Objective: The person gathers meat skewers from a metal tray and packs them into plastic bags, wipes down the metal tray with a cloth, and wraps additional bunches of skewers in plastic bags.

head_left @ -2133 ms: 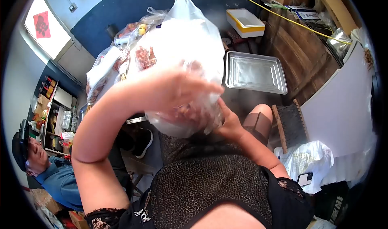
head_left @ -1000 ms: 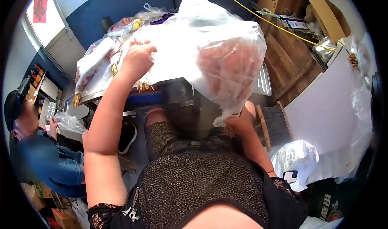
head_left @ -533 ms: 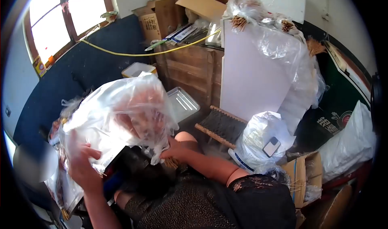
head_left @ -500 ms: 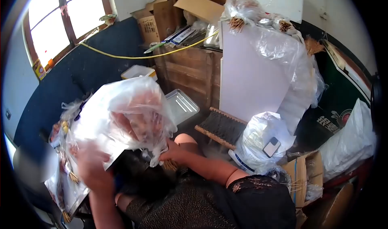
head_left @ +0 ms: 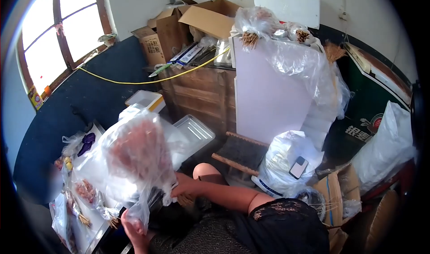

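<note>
A large clear plastic bag (head_left: pixel 139 153) with pinkish-red contents, perhaps meat, bulges up in front of me, its plastic slightly blurred. My right hand (head_left: pixel 181 185) is closed on the bag's right edge, and thin wooden sticks (head_left: pixel 186 200) show just below that hand. Lower left, my left hand (head_left: pixel 134 229) has its fingers round the bag's hanging lower end. Behind the bag lies a white work surface (head_left: pixel 89 166). Left of my left hand rest bagged skewers (head_left: pixel 89 193) with their stick ends toward me.
A clear tray (head_left: pixel 195 133) and a white tub (head_left: pixel 145 100) lie beyond the bag. A small stool (head_left: pixel 239 153) stands ahead, beside a white sack (head_left: pixel 286 164) with a phone (head_left: pixel 298 167) on it. Cardboard boxes (head_left: pixel 338 195) are at right; a yellow cable (head_left: pixel 152 81) crosses the wooden chest (head_left: pixel 201 92).
My left hand has dropped from the bag's left side to its lower end and closed there. The bag has shifted left and down, uncovering bagged skewers and a purple item on the work surface.
</note>
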